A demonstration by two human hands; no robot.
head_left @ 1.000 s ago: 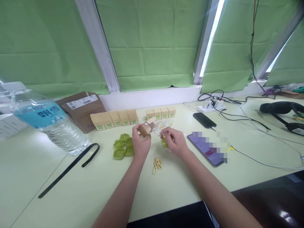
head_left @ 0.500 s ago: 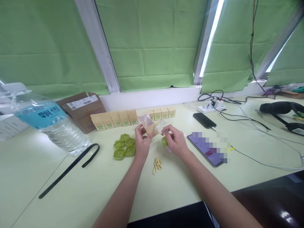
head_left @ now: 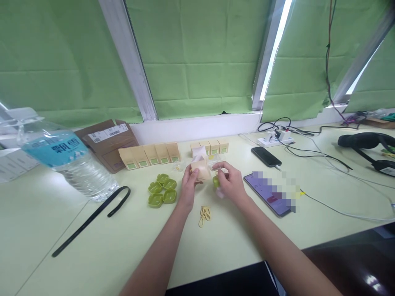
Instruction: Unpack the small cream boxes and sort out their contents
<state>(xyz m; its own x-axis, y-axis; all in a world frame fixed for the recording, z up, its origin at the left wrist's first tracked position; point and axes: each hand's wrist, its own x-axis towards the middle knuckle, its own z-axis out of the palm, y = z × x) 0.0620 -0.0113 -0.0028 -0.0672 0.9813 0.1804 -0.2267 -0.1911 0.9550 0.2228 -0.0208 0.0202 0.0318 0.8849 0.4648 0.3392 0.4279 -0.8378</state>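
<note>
My left hand [head_left: 189, 186] is closed round a small kraft-paper box [head_left: 201, 171], whose pale top flap stands up. Just right of it, my right hand [head_left: 230, 179] pinches a small green piece [head_left: 215, 181] with a pale part below it; the fingers hide most of it. Clear plastic wrapping [head_left: 215, 159] lies behind the hands. Left of my left hand sit several green cup-like pieces [head_left: 162, 191] in a cluster. A little pile of yellow loops [head_left: 204, 215] rests on the table between my forearms.
Kraft boxes [head_left: 152, 155] stand in a row at the back. A water bottle [head_left: 74, 160], a cardboard carton [head_left: 112, 146] and a black strap [head_left: 89, 226] are at the left. Two phones [head_left: 266, 156], a power strip [head_left: 275, 140], cables and black headphones [head_left: 364, 144] are at the right.
My left hand has moved slightly right and tipped the box, so its side now faces me instead of its open top. My right hand still holds the green piece beside it.
</note>
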